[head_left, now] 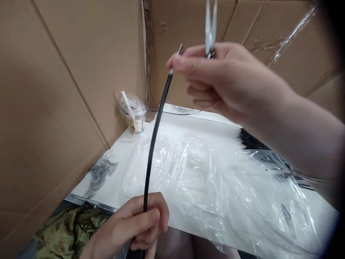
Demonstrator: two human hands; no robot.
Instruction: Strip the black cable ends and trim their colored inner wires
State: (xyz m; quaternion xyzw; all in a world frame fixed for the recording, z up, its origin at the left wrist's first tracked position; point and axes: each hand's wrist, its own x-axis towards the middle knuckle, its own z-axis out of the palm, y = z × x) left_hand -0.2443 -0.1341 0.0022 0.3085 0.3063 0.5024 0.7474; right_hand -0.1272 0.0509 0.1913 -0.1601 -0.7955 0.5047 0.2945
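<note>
Cable (155, 133), black-sheathed with thin wires bared at its upper end, rises slightly bowed above the white tabletop (215, 124). The left hand (140, 223) grips its lower length; the right hand (212, 75) pinches the bared end and holds scissors (211, 32), blades upward and slightly parted. A cup (136, 120) in clear wrap bears a pale label (137, 125), its print probably too small and blurred to read. Cardboard panels (67, 90) border the tabletop at left and rear; clear plastic bags (196, 172) spread toward its front edge. The cable's middle hangs in open air.
</note>
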